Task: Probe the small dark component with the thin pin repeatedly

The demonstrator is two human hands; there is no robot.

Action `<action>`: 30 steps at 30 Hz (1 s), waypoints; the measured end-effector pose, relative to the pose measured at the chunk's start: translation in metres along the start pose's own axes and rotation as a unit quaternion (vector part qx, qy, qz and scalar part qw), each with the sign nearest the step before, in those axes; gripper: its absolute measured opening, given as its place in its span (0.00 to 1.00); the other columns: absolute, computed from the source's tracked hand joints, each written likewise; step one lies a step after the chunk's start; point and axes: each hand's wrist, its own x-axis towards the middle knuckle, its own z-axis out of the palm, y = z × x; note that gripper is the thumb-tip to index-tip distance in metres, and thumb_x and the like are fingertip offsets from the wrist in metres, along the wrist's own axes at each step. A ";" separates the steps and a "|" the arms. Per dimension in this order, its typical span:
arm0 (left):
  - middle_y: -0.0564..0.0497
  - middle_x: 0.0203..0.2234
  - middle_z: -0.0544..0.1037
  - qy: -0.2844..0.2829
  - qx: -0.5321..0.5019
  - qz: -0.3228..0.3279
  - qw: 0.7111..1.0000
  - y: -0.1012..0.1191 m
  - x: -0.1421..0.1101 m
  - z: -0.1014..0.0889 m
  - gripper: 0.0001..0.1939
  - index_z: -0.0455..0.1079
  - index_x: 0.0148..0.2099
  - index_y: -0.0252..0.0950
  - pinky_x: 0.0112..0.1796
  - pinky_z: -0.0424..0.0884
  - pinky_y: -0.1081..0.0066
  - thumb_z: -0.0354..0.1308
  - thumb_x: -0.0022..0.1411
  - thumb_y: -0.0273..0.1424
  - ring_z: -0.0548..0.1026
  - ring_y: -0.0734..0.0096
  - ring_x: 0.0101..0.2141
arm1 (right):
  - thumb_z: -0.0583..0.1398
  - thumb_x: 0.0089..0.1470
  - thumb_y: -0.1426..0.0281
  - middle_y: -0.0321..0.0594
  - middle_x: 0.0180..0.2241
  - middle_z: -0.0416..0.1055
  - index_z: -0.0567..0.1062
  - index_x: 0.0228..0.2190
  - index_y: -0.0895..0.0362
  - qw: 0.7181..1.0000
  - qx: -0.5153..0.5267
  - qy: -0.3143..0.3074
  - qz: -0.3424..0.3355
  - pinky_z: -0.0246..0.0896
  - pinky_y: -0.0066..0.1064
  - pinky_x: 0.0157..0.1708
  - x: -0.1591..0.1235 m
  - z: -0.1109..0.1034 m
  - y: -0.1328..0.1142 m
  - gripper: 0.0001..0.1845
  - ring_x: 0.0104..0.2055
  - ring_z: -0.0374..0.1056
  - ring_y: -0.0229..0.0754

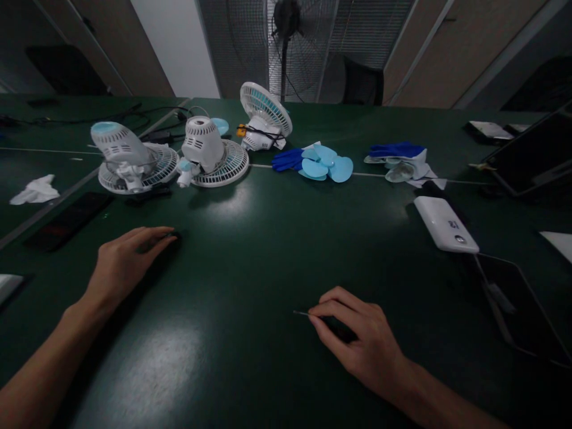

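My right hand is low over the table's front half, thumb and fingertips pinched on a thin metal rod. The rod points left, and the rest of it is hidden in the hand. On the left, my left hand hovers at the tabletop with thumb and forefinger nearly together; whatever small thing may sit between them is too dark to make out. Beyond it lie two white fan bodies, a left one and a middle one, face down on their grilles. A third small fan stands farther back.
Light-blue fan blades rest by a blue glove. More gloves lie to the right. A white power bank and a dark tablet-like panel are at right. A black phone and crumpled tissue lie left.
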 end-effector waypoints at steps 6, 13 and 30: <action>0.48 0.46 0.80 -0.010 0.017 0.044 0.999 0.006 -0.001 -0.003 0.24 0.78 0.52 0.37 0.52 0.73 0.64 0.51 0.73 0.49 0.78 0.64 0.45 | 0.61 0.66 0.72 0.38 0.37 0.75 0.80 0.40 0.54 1.000 0.000 -0.001 -0.002 0.67 0.28 0.31 0.002 -0.001 -0.001 0.06 0.32 0.74 0.36; 0.48 0.49 0.79 -0.062 0.014 0.053 0.997 0.000 -0.001 -0.007 0.25 0.75 0.55 0.37 0.55 0.73 0.61 0.47 0.74 0.49 0.77 0.61 0.48 | 0.60 0.66 0.72 0.37 0.37 0.75 0.79 0.40 0.53 1.000 0.000 -0.007 0.006 0.66 0.28 0.31 0.000 -0.002 -0.002 0.06 0.32 0.74 0.36; 0.46 0.45 0.80 -0.207 -0.279 0.326 0.879 0.174 -0.043 0.038 0.14 0.73 0.58 0.41 0.44 0.73 0.65 0.54 0.75 0.28 0.76 0.65 0.43 | 0.61 0.64 0.73 0.38 0.36 0.76 0.79 0.39 0.54 1.000 -0.012 0.025 -0.013 0.67 0.28 0.32 0.002 -0.001 -0.005 0.06 0.34 0.76 0.37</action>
